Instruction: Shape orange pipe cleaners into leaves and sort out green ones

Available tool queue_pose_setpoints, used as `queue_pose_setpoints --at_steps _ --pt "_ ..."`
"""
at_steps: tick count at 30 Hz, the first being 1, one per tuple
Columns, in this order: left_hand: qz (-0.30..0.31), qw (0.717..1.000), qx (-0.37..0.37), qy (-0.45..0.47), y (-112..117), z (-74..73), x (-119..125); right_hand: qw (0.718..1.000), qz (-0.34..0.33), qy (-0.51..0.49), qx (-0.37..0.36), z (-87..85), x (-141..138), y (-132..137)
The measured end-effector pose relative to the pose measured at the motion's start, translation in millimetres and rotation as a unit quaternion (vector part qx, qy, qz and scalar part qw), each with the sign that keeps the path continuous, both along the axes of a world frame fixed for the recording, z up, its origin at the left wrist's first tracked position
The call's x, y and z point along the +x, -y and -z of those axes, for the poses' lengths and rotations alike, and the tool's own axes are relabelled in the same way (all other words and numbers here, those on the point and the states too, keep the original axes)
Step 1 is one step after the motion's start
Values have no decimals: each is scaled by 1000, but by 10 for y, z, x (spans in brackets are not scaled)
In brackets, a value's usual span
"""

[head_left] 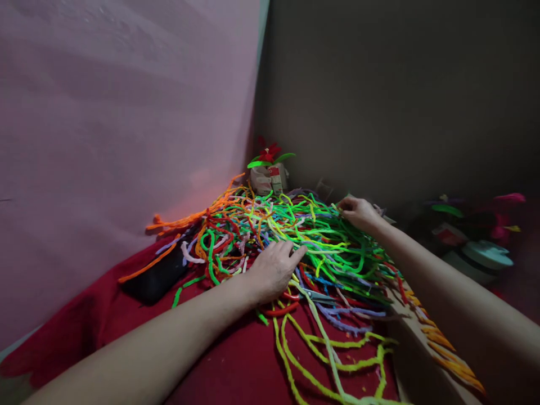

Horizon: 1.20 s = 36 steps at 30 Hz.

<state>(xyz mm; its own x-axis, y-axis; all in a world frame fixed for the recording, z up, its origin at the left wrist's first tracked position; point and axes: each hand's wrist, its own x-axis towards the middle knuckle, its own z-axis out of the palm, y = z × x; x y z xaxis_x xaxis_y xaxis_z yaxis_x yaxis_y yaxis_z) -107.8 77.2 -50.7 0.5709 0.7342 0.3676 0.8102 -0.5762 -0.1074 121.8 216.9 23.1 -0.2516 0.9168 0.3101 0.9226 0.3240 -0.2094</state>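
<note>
A large tangled heap of fuzzy pipe cleaners (333,253) in green, orange, red, lilac, white and yellow spreads over a red cloth. My left hand (272,271) rests at the heap's front with fingers curled, closed around pale yellow pipe cleaner; its fingertips are partly hidden. Red-handled scissors (316,296) lie just right of that hand, blades pointing right, partly covered by strands. At the heap's far right edge, my right hand (358,214) is closed in a pinch on the end of a pale green pipe cleaner. Long yellow pipe cleaners (329,341) loop toward me in front.
A red pipe-cleaner flower (269,152) with green leaves stands in a wrapped base behind the heap. A black object (154,275) lies at left on the red cloth (236,360). Orange twisted strands (447,349) lie along the right edge. A pale lidded container (481,259) stands beyond.
</note>
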Motion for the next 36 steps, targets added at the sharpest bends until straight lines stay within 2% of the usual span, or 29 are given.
queue_pose_setpoints --at_steps 6,10,13,18,21,28,32,36 --pt "-4 1000 3 -1 -7 15 5 1000 -4 9 -1 42 -92 -21" --pt "-3 1000 6 3 -3 23 5 1000 -14 -17 -11 -58 -213 -89" --pt "-2 1000 6 2 5 18 7 999 -2 -37 -13 -99 -374 -239" --pt "3 1000 1 -4 24 2 13 998 27 -28 -53 52 -668 -543" --pt "9 1000 5 2 26 8 14 997 17 -35 -63 129 -765 -607" --pt "7 1000 12 5 27 7 16 989 -102 -96 -54 39 -670 -435" --pt "6 1000 7 3 21 2 20 987 -97 -127 -22 -29 -548 -328" --pt "6 1000 10 3 8 16 16 990 -90 -110 12 -90 -470 -216"
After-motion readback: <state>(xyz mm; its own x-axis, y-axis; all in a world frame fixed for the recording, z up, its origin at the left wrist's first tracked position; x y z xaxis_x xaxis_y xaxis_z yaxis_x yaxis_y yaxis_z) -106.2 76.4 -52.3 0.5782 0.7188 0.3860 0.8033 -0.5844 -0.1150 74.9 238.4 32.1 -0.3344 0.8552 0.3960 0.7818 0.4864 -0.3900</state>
